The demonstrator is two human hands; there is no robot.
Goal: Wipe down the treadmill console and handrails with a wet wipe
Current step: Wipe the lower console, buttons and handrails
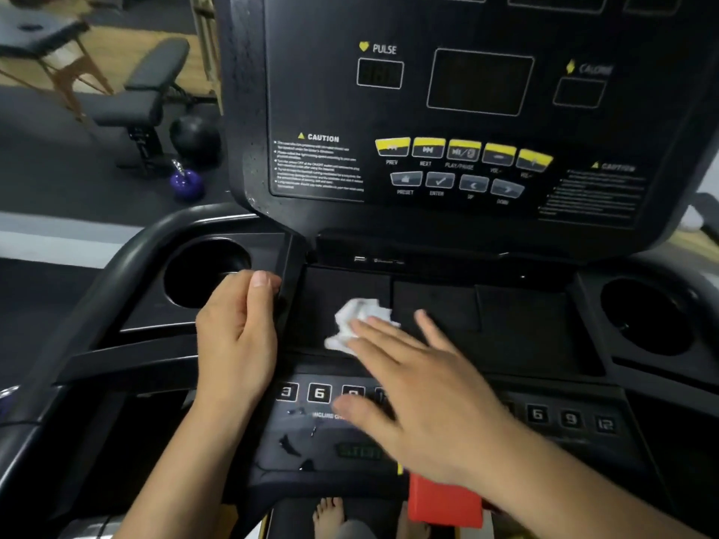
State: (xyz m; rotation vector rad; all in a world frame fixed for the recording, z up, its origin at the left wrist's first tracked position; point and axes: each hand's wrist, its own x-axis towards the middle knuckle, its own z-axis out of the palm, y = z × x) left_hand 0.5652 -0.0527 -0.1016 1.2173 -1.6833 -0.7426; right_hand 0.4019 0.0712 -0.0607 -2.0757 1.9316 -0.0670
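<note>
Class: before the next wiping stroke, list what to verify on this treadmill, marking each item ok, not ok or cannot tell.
1. Crumpled white wet wipe under right hand: ok, straight fingers press it onto the black console tray.
2. Left hand bracing: ok, it grips the black ridge beside the round left cup holder.
3. Wipe's moisture: cannot tell.
4. Grey lower keypad panel dry: not ok, wet-looking smears below the number buttons.
5. Curved black handrail wiped: cannot tell.

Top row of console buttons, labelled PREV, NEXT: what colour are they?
The top-row console buttons are yellow above, dark grey below; head view.
</note>
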